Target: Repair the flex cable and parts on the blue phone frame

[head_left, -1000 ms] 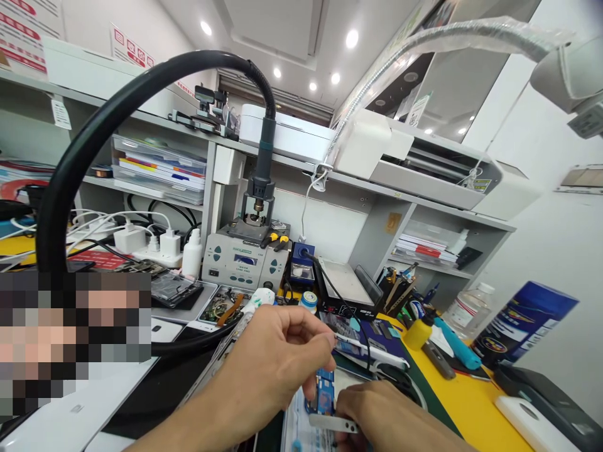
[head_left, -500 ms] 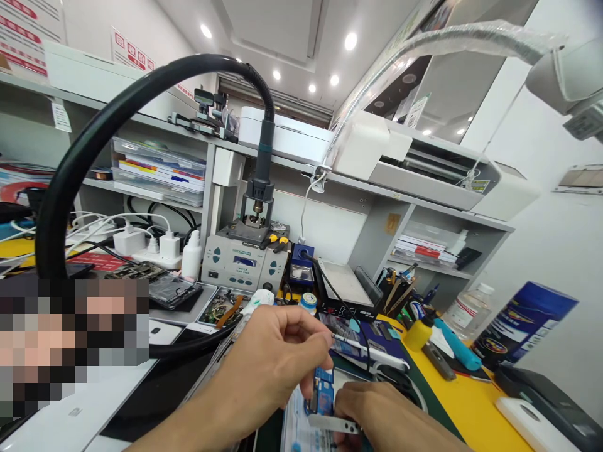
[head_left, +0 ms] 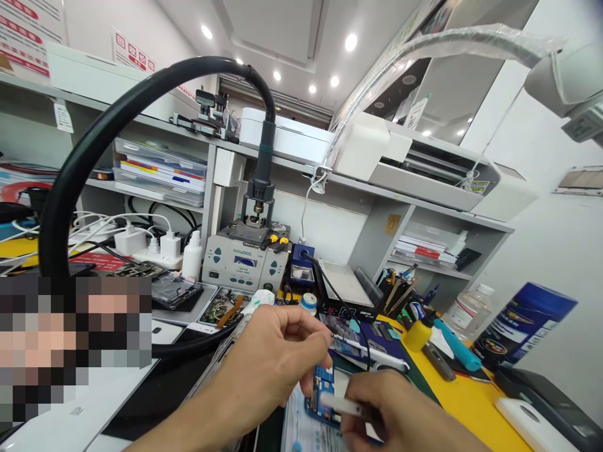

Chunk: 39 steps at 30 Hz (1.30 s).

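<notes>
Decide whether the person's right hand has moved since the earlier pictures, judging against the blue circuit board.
Yes. The right hand, pinching a white strip, has shifted up and to the left, so the strip now lies across the blue circuit board rather than below it.

Solder stn (head_left: 245, 258) behind hands, bottle (head_left: 191, 253) to left.
</notes>
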Motion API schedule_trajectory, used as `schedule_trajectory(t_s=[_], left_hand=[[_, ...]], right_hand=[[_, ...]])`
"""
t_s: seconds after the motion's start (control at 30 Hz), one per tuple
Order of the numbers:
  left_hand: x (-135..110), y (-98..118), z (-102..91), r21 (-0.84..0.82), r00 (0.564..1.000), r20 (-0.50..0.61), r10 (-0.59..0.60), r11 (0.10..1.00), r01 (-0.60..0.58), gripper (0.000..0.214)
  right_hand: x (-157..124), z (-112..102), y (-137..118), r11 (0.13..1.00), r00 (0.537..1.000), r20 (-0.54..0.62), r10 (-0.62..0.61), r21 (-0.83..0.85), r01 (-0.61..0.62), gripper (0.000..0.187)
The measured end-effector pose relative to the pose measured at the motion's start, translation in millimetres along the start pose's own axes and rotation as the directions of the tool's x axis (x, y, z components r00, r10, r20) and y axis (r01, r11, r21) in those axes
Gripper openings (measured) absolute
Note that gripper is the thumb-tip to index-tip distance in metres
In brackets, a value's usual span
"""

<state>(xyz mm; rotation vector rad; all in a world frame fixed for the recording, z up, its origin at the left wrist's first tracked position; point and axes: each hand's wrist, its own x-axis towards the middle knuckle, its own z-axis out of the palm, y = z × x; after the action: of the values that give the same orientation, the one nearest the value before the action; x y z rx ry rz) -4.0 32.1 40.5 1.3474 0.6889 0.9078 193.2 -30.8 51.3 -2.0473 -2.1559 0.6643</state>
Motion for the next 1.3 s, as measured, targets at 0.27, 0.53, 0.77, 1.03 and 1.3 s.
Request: schedule_trajectory(t_s=[0.27, 0.53, 0.77, 1.03, 1.3], left_hand=[[0, 1, 1.9, 0.012, 0.998, 0.01, -0.054, 0.998, 0.054, 0.015], [-1, 0, 8.1, 0.091, 0.989, 0.014, -0.148, 0.985, 0.146, 0.009], [1, -3, 10.3, 0.099, 0.983, 0.07, -0.17, 0.982, 0.163, 0.012], [-4, -5, 12.7, 0.145, 0.968, 0.098, -0.232, 0.966, 0.216, 0.018], [-6, 3, 15.6, 0.115, 0.968, 0.095, -0.232, 0.968, 0.221, 0.015]], right_hand=[[3, -35, -1, 0.77, 0.988, -0.133, -0.079, 0.621, 0.146, 0.017], [20, -31, -2, 0.61, 0.994, 0.057, -0.095, 0.792, 0.013, 0.011], [25, -23, 3, 0.598, 0.987, 0.099, -0.123, 0.802, -0.006, 0.008], [24, -18, 7, 0.606, 0.985, 0.059, -0.161, 0.794, 0.051, 0.013], [17, -22, -3, 0.606, 0.992, 0.038, -0.119, 0.794, 0.043, 0.012]])
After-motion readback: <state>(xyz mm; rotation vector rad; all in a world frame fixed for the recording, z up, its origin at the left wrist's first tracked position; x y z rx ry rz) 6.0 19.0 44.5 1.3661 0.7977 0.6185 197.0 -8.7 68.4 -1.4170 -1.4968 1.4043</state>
